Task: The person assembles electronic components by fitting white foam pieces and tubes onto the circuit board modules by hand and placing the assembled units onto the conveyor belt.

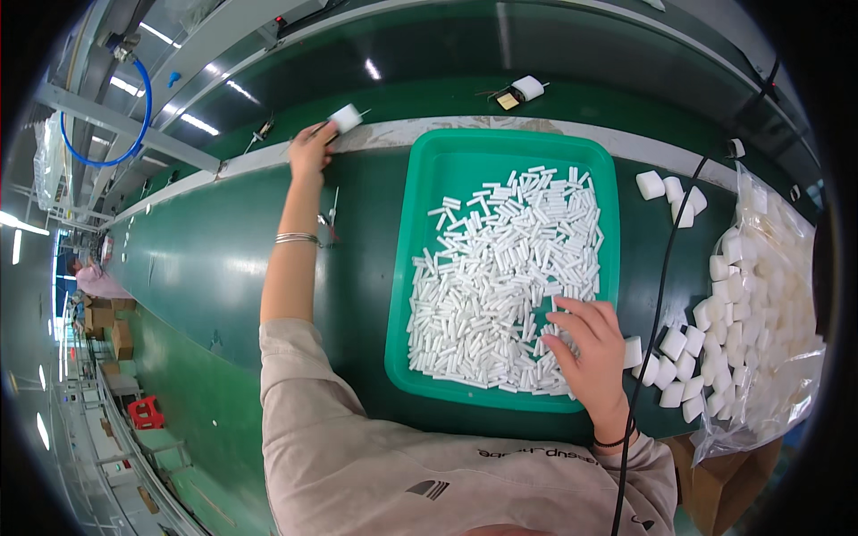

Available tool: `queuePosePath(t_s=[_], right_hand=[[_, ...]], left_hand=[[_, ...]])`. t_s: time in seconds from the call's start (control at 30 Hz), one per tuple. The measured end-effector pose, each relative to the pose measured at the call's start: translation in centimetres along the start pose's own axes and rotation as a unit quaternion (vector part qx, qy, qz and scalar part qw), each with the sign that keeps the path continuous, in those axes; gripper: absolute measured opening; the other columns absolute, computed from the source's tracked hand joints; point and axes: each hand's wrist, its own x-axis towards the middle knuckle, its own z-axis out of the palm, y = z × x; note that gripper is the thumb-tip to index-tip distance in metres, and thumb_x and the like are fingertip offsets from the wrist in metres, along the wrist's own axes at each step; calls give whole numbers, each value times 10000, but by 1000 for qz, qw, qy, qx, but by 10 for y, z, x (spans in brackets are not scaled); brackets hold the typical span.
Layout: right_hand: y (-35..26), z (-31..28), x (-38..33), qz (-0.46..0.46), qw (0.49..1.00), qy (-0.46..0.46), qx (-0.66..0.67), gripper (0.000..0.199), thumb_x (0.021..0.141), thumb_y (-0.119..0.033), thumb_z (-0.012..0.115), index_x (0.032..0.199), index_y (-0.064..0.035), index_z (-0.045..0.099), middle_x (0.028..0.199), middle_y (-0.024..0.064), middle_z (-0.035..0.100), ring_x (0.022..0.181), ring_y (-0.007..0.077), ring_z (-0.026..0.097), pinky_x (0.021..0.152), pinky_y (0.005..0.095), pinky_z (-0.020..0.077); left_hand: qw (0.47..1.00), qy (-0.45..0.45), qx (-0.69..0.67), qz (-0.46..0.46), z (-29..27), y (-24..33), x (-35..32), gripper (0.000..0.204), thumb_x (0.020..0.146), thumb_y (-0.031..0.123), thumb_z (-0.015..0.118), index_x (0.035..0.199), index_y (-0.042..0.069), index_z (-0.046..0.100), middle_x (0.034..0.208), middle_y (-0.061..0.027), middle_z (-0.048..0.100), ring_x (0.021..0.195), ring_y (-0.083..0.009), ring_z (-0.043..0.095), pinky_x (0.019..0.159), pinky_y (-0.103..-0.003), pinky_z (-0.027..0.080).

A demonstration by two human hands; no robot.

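Observation:
At the far left of the bench, my left hand (310,152) is closed on a small part with a white block (345,118) at its end and a thin pin sticking out. It is held above the pale ledge along the conveyor. My right hand (588,350) reaches into the green tray (429,161) near its right side. Its thumb and forefinger are bent and apart, close over a heap of short white tubes (492,277); no tube shows clearly between them. A thin metal-tipped piece with a red bit (332,228) lies beside my left forearm.
On the conveyor sits a white-capped part with a yellow square (518,92). Loose white foam-like blocks (675,362) lie right of the tray, beside a clear plastic bag (769,304) full of them. A black cable (663,277) hangs across the right side. A red stool (145,413) stands on the floor.

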Motion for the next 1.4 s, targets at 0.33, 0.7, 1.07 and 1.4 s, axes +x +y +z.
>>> queuePosePath(t_s=[0.33, 0.7, 1.07, 1.4], right_hand=[[1, -4, 6, -34, 996, -76, -11, 456, 548, -296, 721, 930, -77, 606, 811, 47, 522, 709, 217, 487, 593, 315, 416], [12, 0, 13, -75, 974, -212, -11, 243, 571, -214, 698, 750, -132, 556, 700, -30, 457, 683, 138, 470, 538, 250, 424], [16, 3, 4, -5, 986, -75, 148, 140, 674, -58, 650, 809, -69, 613, 686, 43, 576, 577, 213, 537, 503, 282, 429], [19, -12, -9, 118, 950, 134, 257, 181, 683, 70, 617, 853, 12, 637, 758, 92, 602, 655, 151, 546, 572, 224, 412]], left_hand=[[858, 304, 391, 139, -89, -41, 124, 513, 771, 198, 546, 1212, 9, 366, 1156, -145, 503, 1021, -335, 481, 873, -431, 381], [741, 191, 622, 168, -74, -18, 122, 469, 737, 92, 509, 1200, 86, 428, 1047, -124, 531, 982, -327, 509, 792, -408, 440], [990, -44, -28, 132, -22, 56, -2, 236, 739, 150, 678, 924, 78, 551, 855, 4, 584, 775, -92, 555, 633, -218, 450], [822, -502, -245, -109, 94, 77, -252, 318, 674, -56, 623, 950, 19, 485, 948, -119, 561, 877, -239, 599, 705, -308, 523]])
